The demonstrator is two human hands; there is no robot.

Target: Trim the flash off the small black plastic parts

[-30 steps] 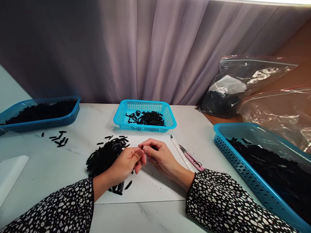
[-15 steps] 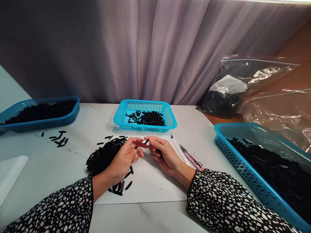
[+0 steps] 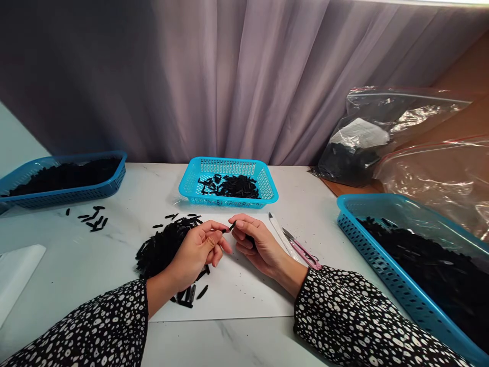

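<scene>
Above a white sheet (image 3: pixel 244 300), my two hands meet fingertip to fingertip. Between the thumb and forefinger of my right hand (image 3: pixel 262 243) is a small black strip (image 3: pixel 233 226); something dark also shows inside its curled fingers. My left hand (image 3: pixel 198 250) pinches a small dark piece (image 3: pixel 224 231) close to that strip, its other fingers loosely bent. Whether the two pieces touch, I cannot tell. A heap of black strips (image 3: pixel 158 252) lies beside and partly behind my left hand, with several loose ones near the wrist.
A blue basket (image 3: pixel 228 203) holding black strips stands behind my hands. Larger blue trays of black pieces flank the table, one left (image 3: pixel 114 184) and one right (image 3: pixel 367 255). Pink-handled scissors (image 3: pixel 305 253) lie right of my hand. Clear plastic bags (image 3: pixel 359 132) stand at back right.
My left thumb and forefinger have closed together and shifted slightly right, bringing the dark piece nearer the right fingertips. The right hand stays almost in place, its strip tilted a little more upright.
</scene>
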